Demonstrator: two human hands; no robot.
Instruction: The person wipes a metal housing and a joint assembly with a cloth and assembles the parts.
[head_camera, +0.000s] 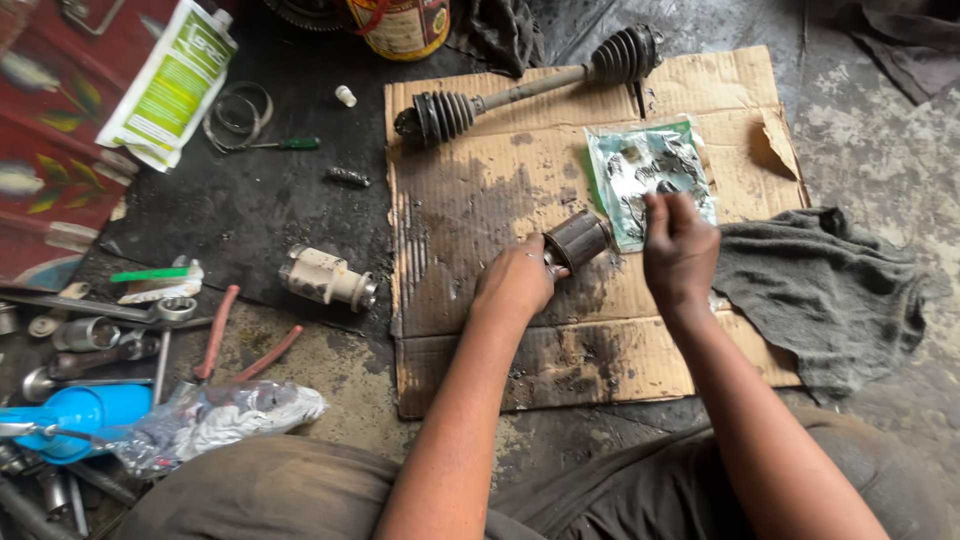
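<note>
My left hand (515, 285) grips a dark greasy metal joint housing (577, 240), a short cylinder held on its side over the oil-stained cardboard (470, 200). My right hand (678, 245) hovers just to its right with fingers pinched together over a torn, shiny plastic packet (640, 170) smeared with grease; whether it holds anything is unclear. A drive shaft (530, 88) with two black ribbed rubber boots lies across the cardboard's far edge.
A grey rag (820, 290) lies to the right. On the left sit a cream-coloured joint part (325, 278), red-handled pliers (225, 335), wrenches (90, 335), a green screwdriver (290, 144), metal clamp rings (238, 112), a white-green pouch (170, 85) and a blue tool (70, 415).
</note>
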